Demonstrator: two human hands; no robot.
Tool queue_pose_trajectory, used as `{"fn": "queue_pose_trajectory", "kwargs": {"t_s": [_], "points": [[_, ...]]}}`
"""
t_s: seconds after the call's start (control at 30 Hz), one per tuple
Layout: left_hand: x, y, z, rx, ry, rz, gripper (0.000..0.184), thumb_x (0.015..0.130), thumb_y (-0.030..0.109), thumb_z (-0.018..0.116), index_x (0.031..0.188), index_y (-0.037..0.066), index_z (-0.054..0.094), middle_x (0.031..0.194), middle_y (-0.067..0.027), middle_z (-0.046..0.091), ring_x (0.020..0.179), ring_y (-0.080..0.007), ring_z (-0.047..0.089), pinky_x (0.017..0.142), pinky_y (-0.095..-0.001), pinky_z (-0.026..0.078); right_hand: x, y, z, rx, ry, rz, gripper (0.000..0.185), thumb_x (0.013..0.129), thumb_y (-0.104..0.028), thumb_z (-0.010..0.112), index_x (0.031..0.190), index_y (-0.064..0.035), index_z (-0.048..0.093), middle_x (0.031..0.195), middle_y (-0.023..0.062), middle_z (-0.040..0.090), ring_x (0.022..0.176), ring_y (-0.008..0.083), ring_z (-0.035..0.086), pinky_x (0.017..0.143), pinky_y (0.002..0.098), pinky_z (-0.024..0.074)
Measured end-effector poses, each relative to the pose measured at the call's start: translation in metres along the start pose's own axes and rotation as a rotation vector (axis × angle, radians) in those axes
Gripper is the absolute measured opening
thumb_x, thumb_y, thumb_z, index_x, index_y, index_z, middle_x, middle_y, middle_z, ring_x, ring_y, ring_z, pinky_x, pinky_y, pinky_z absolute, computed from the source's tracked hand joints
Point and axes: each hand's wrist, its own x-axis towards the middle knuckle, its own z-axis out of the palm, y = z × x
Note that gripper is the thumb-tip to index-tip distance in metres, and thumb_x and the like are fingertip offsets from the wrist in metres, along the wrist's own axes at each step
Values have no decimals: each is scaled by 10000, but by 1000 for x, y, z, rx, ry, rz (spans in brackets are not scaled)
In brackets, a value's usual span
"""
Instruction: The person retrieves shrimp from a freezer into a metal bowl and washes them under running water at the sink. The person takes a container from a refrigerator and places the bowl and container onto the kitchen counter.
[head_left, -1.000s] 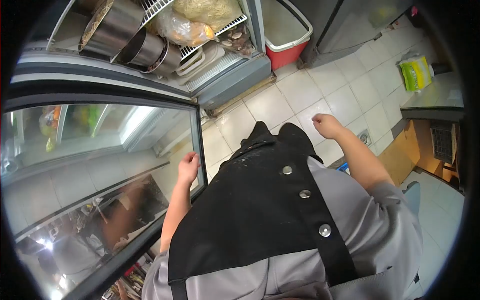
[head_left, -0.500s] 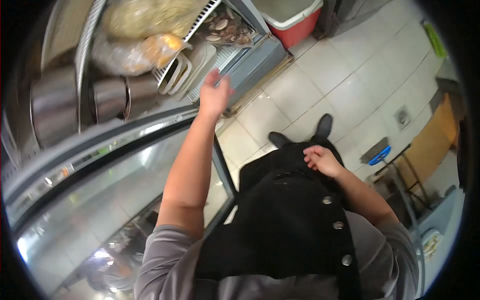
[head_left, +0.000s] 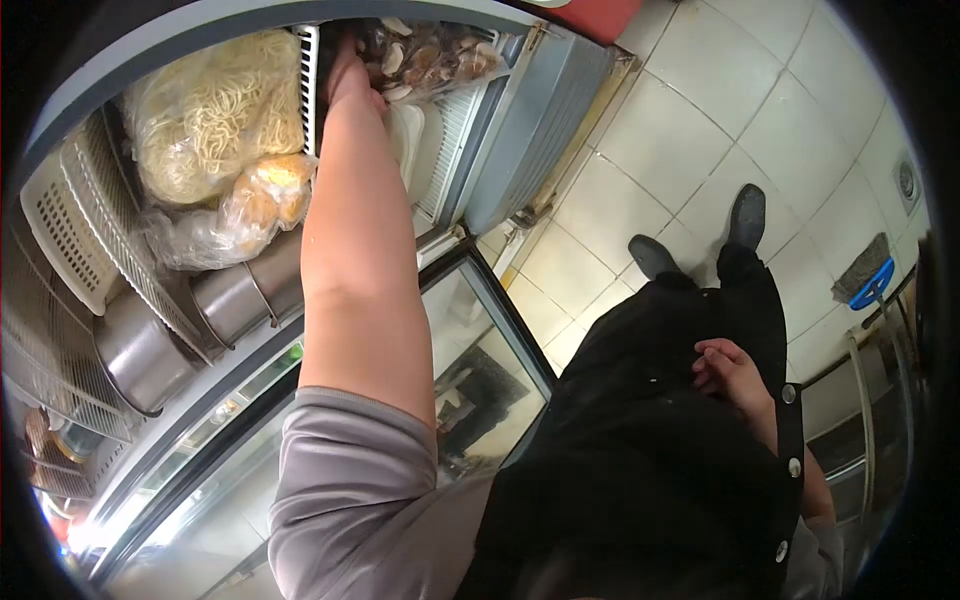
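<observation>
Deep inside the open fridge, at the top of the view, is my left hand point(head_left: 352, 82), beside a clear bag of brown and white sliced food point(head_left: 425, 60). Its fingertips are hidden, so what it touches cannot be made out. A bag of pale noodles point(head_left: 225, 115) and a clear bag with orange-yellow items point(head_left: 268, 195) lie on the rack left of my forearm. White lidded containers point(head_left: 408, 145) sit just below the hand. My right hand point(head_left: 730, 375) hangs in front of the black apron, its fingers loosely curled and holding nothing visible.
Steel pots point(head_left: 155, 355) and a white perforated basket point(head_left: 68, 228) stand on the fridge shelves at left. The glass door point(head_left: 480, 350) hangs open below my left arm. A blue broom point(head_left: 872, 282) is at right on the tiled floor point(head_left: 700, 120), near a drain point(head_left: 906, 182).
My left hand has moved from beside the door up into the fridge. The view has shifted closer to the shelves, and my right hand stays near the apron.
</observation>
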Motion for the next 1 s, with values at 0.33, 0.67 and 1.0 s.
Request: {"fn": "queue_pose_trajectory", "kwargs": {"t_s": [0.33,0.67,1.0], "points": [[83,-42,-30,-45,216,151,400,859,422,595,1032,61,575,794,-7,541,536,-127,392,429,-298,316,15,2,6,65,69,47,226,989,-212,489,1130,-61,582,854,40,619,720,141,602,641,275,485],[-84,-88,-16,-127,254,298,365,802,83,560,1141,-49,530,1039,-116,638,818,-201,626,695,-333,510,22,5,4,62,86,15,249,978,-267,525,1117,-76,603,812,30,625,670,143,605,604,285,486],[-86,-151,-17,-200,203,468,378,815,50,554,1169,-42,458,1127,-143,601,951,-215,597,848,-339,476,27,2,-1,103,62,23,253,980,-282,534,1125,-86,599,823,28,641,676,133,619,591,269,478]]}}
